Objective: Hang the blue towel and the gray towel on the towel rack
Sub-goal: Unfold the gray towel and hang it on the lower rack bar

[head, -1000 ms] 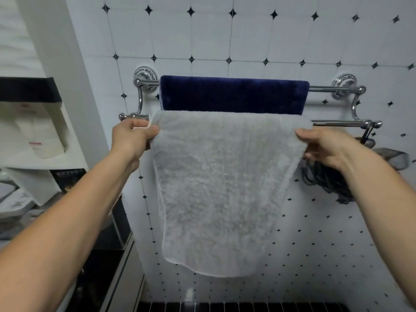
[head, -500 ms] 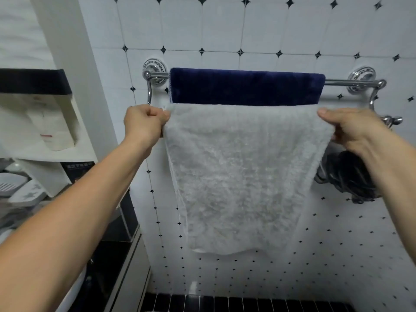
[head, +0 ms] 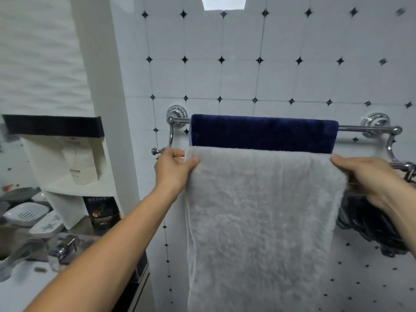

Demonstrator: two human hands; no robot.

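Note:
A dark blue towel (head: pixel 263 132) hangs over the upper back bar of the chrome towel rack (head: pixel 369 129) on the tiled wall. In front of it the gray towel (head: pixel 258 221) drapes down from the lower front bar, which it hides. My left hand (head: pixel 174 168) pinches the gray towel's top left corner beside the bar's knob end. My right hand (head: pixel 369 176) grips its top right corner by the rack's right bracket.
A white corner shelf (head: pixel 67 167) with a tube and a dark packet stands at the left. Soap dishes (head: pixel 24 213) and a chrome tap (head: pixel 64 248) sit by the sink below. A dark bundle (head: pixel 373 226) hangs under the rack's right end.
The view has tilted up and drawn closer to the wall. The gray towel now reaches lower, past the bottom edge of view. Both hands still hold its top corners at the front bar.

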